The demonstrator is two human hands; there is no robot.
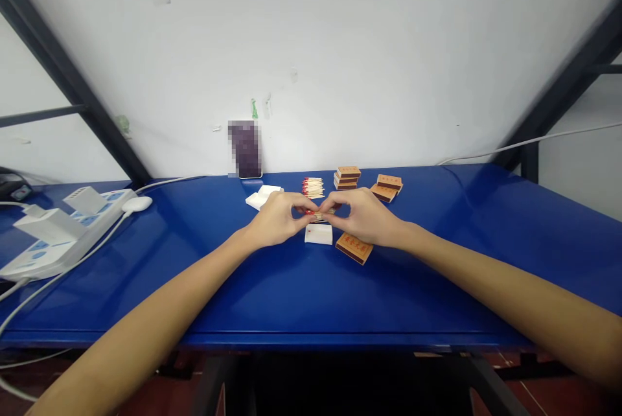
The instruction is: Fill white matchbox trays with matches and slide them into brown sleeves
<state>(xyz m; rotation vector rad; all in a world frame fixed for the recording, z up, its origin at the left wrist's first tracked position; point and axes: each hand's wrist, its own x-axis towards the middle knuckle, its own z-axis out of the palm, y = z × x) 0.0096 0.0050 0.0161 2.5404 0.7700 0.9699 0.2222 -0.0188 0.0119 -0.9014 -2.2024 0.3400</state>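
My left hand (pixel 282 216) and my right hand (pixel 358 214) meet in the middle, both pinching a small bunch of matches (pixel 317 214) with red heads toward the left. Just below the bunch lies a white matchbox tray (pixel 319 234) with a small red speck in it. An orange matchbox sleeve (pixel 354 248) rests beside the tray, under my right hand. Behind my fingers, a pile of matches (pixel 313 188) lies with red heads to the left. More white trays (pixel 265 196) lie beyond my left hand, partly hidden by it.
Several matchboxes are stacked (pixel 346 177) at the back, with another small group (pixel 387 188) to their right. A phone-like object (pixel 245 149), blurred out, leans on the wall. Power strips (pixel 68 234) with chargers and white cables occupy the blue table's (pixel 272 299) left side.
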